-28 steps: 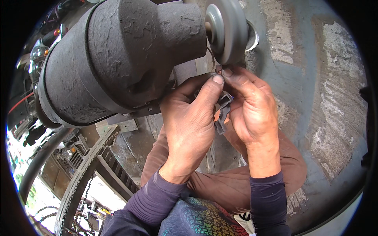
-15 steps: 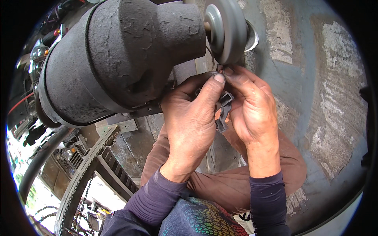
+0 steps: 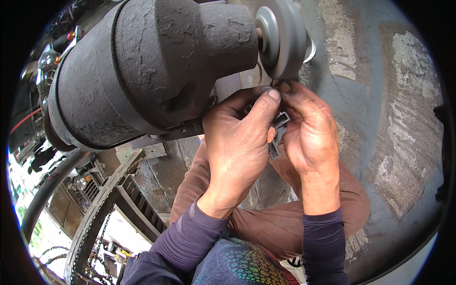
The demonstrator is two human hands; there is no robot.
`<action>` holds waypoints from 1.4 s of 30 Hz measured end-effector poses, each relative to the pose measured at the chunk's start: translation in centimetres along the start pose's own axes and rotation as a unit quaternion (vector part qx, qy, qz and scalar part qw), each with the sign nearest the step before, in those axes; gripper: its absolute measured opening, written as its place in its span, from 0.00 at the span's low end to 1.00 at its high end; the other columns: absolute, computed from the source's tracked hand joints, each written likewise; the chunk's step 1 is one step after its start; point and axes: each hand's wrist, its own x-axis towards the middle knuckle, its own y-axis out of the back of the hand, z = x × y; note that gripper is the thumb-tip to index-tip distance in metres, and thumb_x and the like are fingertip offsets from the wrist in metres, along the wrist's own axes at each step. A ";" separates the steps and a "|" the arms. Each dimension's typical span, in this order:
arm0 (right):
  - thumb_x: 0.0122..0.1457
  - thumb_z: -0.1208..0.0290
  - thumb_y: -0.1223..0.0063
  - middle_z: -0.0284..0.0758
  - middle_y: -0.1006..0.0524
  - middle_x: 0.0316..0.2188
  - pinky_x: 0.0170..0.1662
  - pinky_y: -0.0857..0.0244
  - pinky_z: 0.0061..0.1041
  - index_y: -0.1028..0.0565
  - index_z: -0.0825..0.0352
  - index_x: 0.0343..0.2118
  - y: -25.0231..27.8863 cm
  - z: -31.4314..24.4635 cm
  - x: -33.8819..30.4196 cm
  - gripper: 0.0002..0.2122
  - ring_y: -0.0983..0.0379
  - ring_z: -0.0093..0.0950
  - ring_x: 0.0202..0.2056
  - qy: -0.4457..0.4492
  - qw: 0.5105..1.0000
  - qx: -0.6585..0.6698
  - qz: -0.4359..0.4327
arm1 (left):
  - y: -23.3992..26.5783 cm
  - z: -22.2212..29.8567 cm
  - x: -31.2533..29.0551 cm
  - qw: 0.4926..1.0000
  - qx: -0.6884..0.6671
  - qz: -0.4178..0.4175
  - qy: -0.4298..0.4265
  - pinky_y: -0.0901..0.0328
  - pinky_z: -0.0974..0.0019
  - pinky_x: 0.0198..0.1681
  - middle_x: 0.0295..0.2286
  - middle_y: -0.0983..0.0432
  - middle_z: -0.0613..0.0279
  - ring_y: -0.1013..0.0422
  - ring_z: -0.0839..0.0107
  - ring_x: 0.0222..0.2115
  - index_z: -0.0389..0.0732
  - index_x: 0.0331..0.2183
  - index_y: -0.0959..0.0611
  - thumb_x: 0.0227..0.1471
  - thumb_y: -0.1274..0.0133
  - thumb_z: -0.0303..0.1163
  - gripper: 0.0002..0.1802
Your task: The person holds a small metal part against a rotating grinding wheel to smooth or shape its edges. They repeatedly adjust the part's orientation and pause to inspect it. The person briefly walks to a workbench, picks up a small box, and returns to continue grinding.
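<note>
A big grey bench grinder motor (image 3: 142,71) fills the upper left, with its round grinding wheel (image 3: 281,38) at the top centre. Just below the wheel, my left hand (image 3: 237,147) and my right hand (image 3: 308,133) press together around a small dark metal bracket-like part (image 3: 278,133). Fingertips of both hands meet at the wheel's lower edge. The part's top end is hidden between the fingers. Both forearms wear dark purple sleeves.
A worn grey concrete floor (image 3: 380,118) spreads to the right. My knees in brown trousers (image 3: 280,223) sit under the hands. A metal frame with a chain (image 3: 99,213) and engine parts (image 3: 80,183) lie at the lower left.
</note>
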 end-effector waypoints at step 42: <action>0.52 0.83 0.37 0.42 0.21 0.31 0.37 0.28 0.30 0.21 0.71 0.36 -2.5 2.4 -7.2 0.08 0.21 0.37 0.33 0.411 0.737 -0.536 0.028 | 7.0 3.1 -3.5 0.981 0.100 -0.143 0.085 0.37 0.78 0.31 0.29 0.19 0.66 0.31 0.86 0.29 0.34 0.40 0.13 0.62 0.40 0.38 0.15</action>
